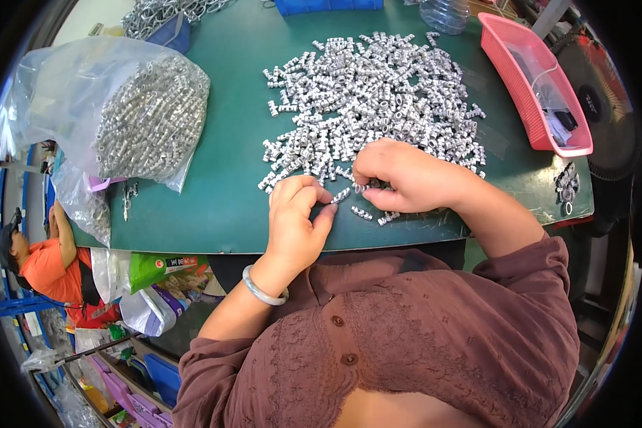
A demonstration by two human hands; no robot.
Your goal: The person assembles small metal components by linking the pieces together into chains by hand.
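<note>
My left hand (294, 217), a bangle at its wrist, pinches a small silvery ribbed metal sleeve (341, 195) between thumb and finger. Just right of it, my right hand (403, 175) is closed, with a small metal ring-shaped piece (362, 189) at its fingertips. The two pieces lie close together; whether they touch I cannot tell. Below my fingers a loose ribbed sleeve (362, 212) rests on the green table (228, 164), and another (388, 218) lies by my right hand. Beyond both hands spreads a large heap of like sleeves (378, 93).
A clear plastic bag full of metal pieces (150, 121) stands at left. At right are a pink basket (510, 71) and a few dark metal pieces (566, 185). Blue bins (328, 6) and a clear bottle (446, 14) line the back. A person in orange (50, 274) is off to the left.
</note>
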